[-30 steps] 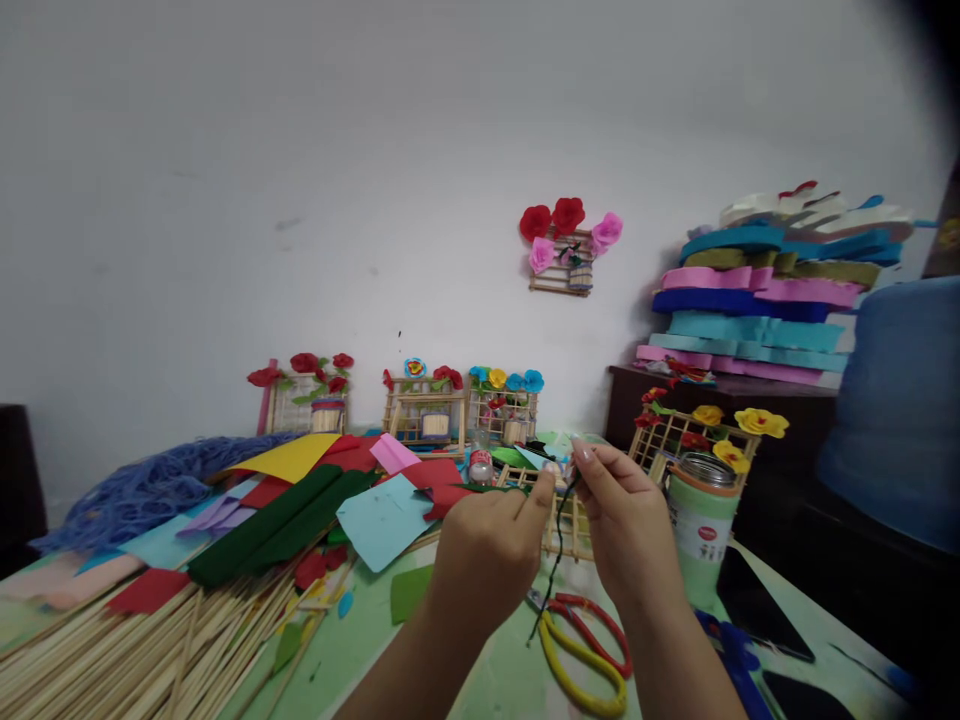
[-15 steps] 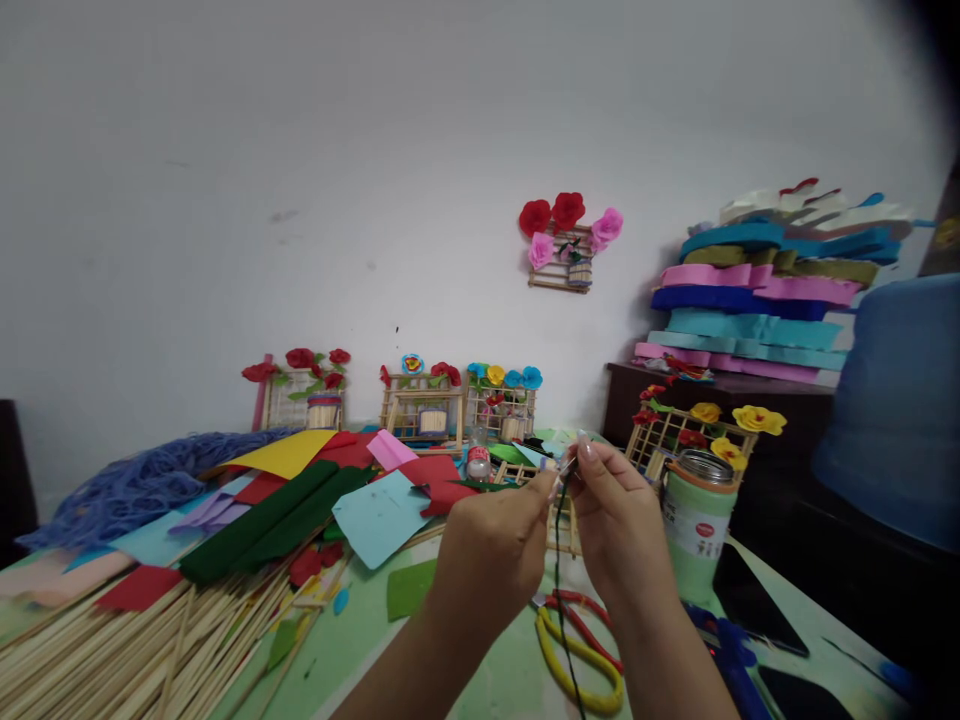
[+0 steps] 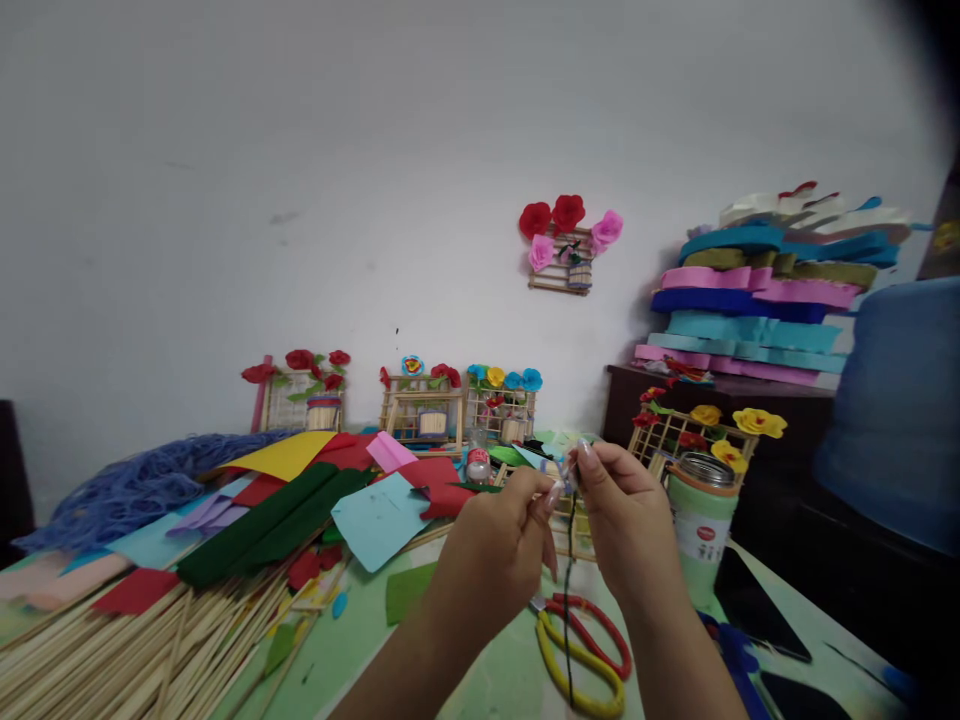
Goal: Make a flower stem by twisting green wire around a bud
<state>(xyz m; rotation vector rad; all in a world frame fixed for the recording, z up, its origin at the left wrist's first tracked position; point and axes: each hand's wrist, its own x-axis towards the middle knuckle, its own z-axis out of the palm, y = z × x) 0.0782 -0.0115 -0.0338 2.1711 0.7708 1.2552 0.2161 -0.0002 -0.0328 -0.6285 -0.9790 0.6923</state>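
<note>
Over the desk (image 3: 465, 670), low and right of the frame's centre, the left hand (image 3: 491, 555) and right hand (image 3: 626, 515) meet fingertip to fingertip, both pinched shut on the top of a thin dark wire (image 3: 568, 590). The wire's long axis runs straight down from the pinch, between the wrists, its lower end over the scissors (image 3: 581, 650); neither hand is nearer.

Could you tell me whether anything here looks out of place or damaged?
Nothing looks damaged or spilled. Both hands, left hand and right hand, pinch a dark wire; paper sheets lie scattered loosely.
</note>
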